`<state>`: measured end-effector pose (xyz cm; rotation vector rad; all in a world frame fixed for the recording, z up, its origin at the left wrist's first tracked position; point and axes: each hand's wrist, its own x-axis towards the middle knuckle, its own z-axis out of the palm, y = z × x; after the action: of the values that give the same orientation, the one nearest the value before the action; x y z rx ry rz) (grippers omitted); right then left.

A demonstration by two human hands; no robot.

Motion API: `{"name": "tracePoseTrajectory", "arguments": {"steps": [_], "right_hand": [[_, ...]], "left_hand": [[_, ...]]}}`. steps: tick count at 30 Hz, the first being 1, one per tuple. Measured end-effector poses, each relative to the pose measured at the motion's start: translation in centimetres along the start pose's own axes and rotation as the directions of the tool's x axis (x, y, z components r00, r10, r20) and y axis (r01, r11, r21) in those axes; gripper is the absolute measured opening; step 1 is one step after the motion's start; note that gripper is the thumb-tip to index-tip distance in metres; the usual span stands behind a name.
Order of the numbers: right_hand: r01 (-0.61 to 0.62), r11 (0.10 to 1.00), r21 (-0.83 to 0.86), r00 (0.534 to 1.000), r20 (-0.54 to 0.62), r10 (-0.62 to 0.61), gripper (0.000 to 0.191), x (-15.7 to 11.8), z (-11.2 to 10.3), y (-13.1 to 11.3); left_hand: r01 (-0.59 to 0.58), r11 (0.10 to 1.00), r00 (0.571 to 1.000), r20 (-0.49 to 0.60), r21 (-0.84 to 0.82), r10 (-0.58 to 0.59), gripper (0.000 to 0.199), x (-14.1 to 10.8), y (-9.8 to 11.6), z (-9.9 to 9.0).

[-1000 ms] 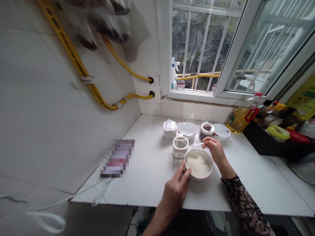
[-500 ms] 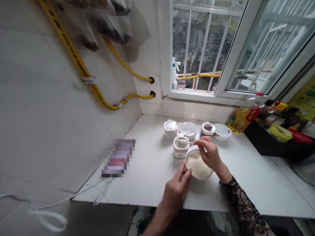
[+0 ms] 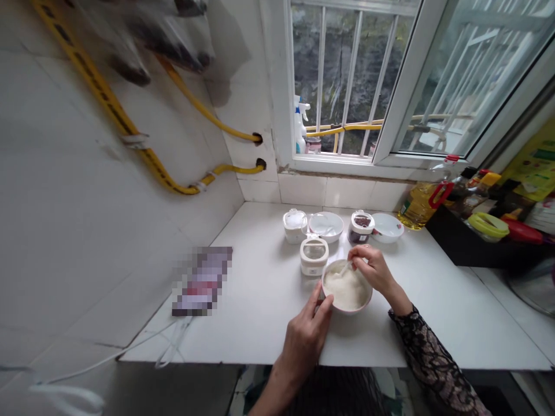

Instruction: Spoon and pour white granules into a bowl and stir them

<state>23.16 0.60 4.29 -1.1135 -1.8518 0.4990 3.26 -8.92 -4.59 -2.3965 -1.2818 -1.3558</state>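
A bowl [image 3: 368, 297] with a pinkish outside stands on the white counter, holding a pale, powdery or fine-grained substance [image 3: 347, 290]. Against its left side rests my left hand [image 3: 306, 335], thumb near the rim and fingers around the wall. My right hand [image 3: 373, 268] pinches a small white spoon [image 3: 343, 270] whose tip is down in the pale contents. Just left of the bowl sits a white-rimmed jar [image 3: 314, 267] with its lid up. Behind are a jar of white grains [image 3: 295, 226], a jar of dark reddish bits [image 3: 361, 228] and two white bowls, one left [image 3: 333, 236], one right [image 3: 389, 229].
On the counter's left lies a blurred-out phone-like object [image 3: 203, 282] with a white cable [image 3: 171, 346]. An oil bottle [image 3: 416, 205] and a black box [image 3: 453, 240] of condiments stand at the right. The counter's front edge [image 3: 217, 362] runs close to me.
My right hand has lowered the spoon from over the white-rimmed jar into the bowl's pale contents. My left hand stays at the bowl. The camera view has shifted slightly.
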Motion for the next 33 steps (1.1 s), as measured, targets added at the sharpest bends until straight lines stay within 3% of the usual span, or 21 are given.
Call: {"name": "tracePoseTrajectory", "arguments": {"steps": [7, 16, 24, 33], "right_hand": [[-0.264, 0.927, 0.267, 0.957, -0.051, 0.287, 0.015, 0.2, 0.0, 0.6], [-0.354, 0.844, 0.403, 0.913, -0.046, 0.405, 0.012, 0.7, -0.4, 1.0], [-0.353, 0.903, 0.246, 0.918, -0.096, 0.385, 0.015, 0.4, 0.0, 1.2], [-0.173, 0.983, -0.068, 0.977, -0.141, 0.162, 0.018, 0.1, 0.1, 0.9]], "left_hand": [[0.001, 1.000, 1.000, -0.011, -0.009, -0.001, 0.031, 0.2, 0.1, -0.1], [0.002, 1.000, 1.000, -0.022, -0.013, -0.002, 0.027, 0.5, 0.3, -0.3], [-0.001, 1.000, 1.000, -0.017, -0.006, 0.001, 0.029, 0.3, 0.2, -0.1], [-0.002, 1.000, 1.000, -0.011, 0.002, 0.002, 0.029, 0.1, 0.1, 0.0]]}}
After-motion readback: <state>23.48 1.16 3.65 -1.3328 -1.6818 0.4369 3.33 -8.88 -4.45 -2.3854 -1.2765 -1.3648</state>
